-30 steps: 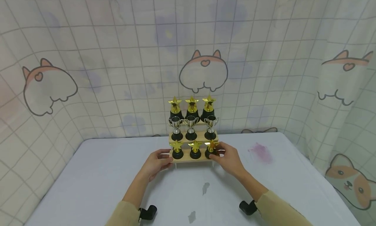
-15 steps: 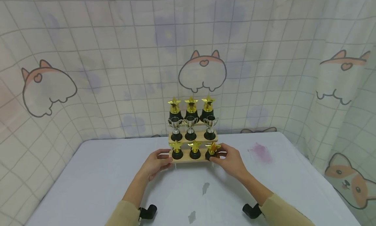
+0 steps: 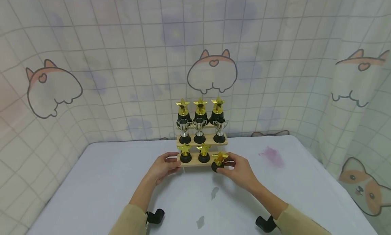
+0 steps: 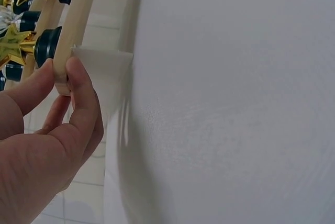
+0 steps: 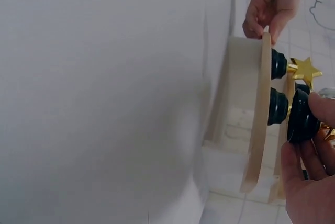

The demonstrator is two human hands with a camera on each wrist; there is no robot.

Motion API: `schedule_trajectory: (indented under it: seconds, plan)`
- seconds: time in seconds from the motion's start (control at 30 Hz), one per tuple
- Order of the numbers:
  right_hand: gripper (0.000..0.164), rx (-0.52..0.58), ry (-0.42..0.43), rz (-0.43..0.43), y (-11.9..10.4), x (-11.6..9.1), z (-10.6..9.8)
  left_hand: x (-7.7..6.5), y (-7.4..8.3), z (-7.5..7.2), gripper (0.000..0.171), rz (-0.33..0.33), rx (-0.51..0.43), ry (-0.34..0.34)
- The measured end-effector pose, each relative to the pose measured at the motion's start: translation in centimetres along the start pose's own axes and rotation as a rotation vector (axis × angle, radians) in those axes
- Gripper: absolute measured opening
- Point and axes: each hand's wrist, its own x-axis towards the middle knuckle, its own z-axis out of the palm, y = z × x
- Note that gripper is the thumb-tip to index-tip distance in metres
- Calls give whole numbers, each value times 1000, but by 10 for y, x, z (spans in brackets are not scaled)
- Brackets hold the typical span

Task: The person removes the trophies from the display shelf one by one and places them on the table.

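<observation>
A tiered wooden stand (image 3: 194,163) holds rows of small trophies. My left hand (image 3: 165,167) pinches the left end of its lowest shelf (image 4: 78,22), thumb on top and fingers beneath. My right hand (image 3: 241,170) grips a gold star trophy (image 3: 218,160) by its black base (image 5: 301,116); it is tilted and off the shelf, in front of its right end. Two more gold star trophies stay on the lowest shelf, the left one (image 3: 185,153) and the middle one (image 3: 203,153). Silver cups (image 3: 199,130) fill the middle shelf, and larger star trophies (image 3: 200,111) the top.
The stand is on a white-covered table (image 3: 116,180) near its back edge. Behind hangs a gridded curtain (image 3: 137,75) printed with cartoon corgis. A pink stain (image 3: 272,157) marks the cloth to the right, and grey patches (image 3: 215,193) lie in front.
The right hand has lifted the right star trophy off the lowest shelf, tilting it and drawing it toward me. My left hand keeps its hold on the shelf end.
</observation>
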Motion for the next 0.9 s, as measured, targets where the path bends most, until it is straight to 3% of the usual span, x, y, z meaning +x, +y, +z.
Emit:
schedule_trajectory:
  seconds: [0.37,0.9]
  plan:
    - [38,58,-134,-68,-4,-16,23,0,-1,0,50,-17,-6,6]
    - [39,138,-223,28,7,-14,46,2,0,-1,50,-14,-8,-12]
